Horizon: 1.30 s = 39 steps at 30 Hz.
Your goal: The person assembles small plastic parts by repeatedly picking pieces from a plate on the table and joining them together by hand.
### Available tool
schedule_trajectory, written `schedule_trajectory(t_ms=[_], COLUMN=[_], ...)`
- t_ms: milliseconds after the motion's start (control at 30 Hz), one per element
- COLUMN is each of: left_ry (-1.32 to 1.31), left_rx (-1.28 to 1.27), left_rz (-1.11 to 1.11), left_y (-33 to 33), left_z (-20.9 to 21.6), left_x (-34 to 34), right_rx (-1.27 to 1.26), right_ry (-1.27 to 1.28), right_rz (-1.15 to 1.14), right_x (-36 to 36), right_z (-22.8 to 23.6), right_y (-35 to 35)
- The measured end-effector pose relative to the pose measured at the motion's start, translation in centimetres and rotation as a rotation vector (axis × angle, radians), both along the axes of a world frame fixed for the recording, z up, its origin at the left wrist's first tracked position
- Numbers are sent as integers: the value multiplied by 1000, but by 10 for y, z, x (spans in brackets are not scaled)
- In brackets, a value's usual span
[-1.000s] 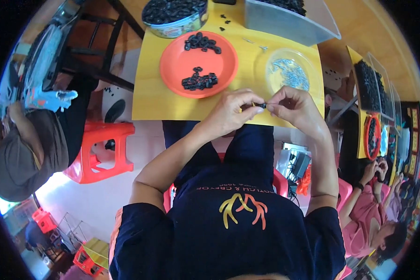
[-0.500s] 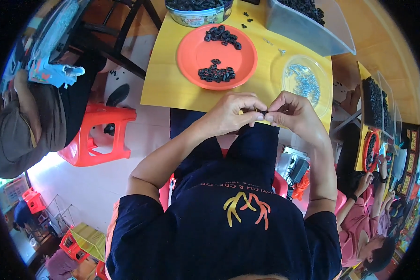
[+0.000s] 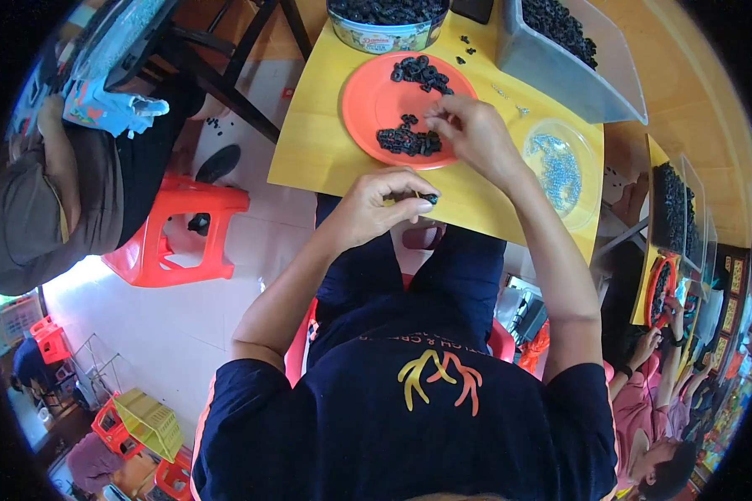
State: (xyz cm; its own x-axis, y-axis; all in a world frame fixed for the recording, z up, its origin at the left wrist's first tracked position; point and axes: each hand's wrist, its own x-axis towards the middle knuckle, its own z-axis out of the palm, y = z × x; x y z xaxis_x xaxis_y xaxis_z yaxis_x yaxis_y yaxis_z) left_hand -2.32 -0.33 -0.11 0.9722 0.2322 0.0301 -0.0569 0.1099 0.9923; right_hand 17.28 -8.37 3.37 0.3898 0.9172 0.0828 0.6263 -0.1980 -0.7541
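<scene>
My left hand, just off the table's near edge, is closed in a pinch on a small black plastic part. Over the right side of an orange plate, my right hand has its thumb and forefinger slightly apart, with nothing visible between them. On the plate lie two groups of black parts: ring-like pieces at the far side and smaller blocky pieces at the near side. To the right of my right hand, a clear round dish holds small shiny silvery pieces.
A round tub and a translucent bin, both full of black parts, stand at the table's far side. Loose black bits lie between them. A red stool and a seated person are at left; other people work at right.
My hands have come apart. The right hand has moved left and away from me, over the plate, while the left hand keeps the small black part. The view has shifted slightly.
</scene>
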Motion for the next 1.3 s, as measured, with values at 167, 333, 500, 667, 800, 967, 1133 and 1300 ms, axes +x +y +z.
schedule_trajectory(t_ms=[167, 333, 500, 667, 800, 967, 1133, 1300], left_ry=[6, 18, -51, -123, -136, -164, -167, -142], left_rx=[38, 53, -101, -147, -154, -155, -151, -124], left_rz=[60, 85, 121, 118, 123, 129, 98, 65], left_y=[9, 12, 12, 7, 0, -10, -19, -23], left_z=[-7, -7, -1, 23, 37, 46, 48, 51], left_x=[-12, -15, -6, 16, 30, 45, 56, 60], right_rx=[-112, -95, 34, 155, 326, 294, 334, 315], right_ry=[-507, -378, 463, 716, 935, 982, 954, 796], right_rz=[68, 29, -80, -88, -71, -104, -121, -159], right_x=[10, 13, 10, -1, -10, -16, -18, -16], right_z=[-18, -24, -3, 35, 44, 54, 58, 55], right_y=[26, 25, 6, -34, -57, -80, -94, -97])
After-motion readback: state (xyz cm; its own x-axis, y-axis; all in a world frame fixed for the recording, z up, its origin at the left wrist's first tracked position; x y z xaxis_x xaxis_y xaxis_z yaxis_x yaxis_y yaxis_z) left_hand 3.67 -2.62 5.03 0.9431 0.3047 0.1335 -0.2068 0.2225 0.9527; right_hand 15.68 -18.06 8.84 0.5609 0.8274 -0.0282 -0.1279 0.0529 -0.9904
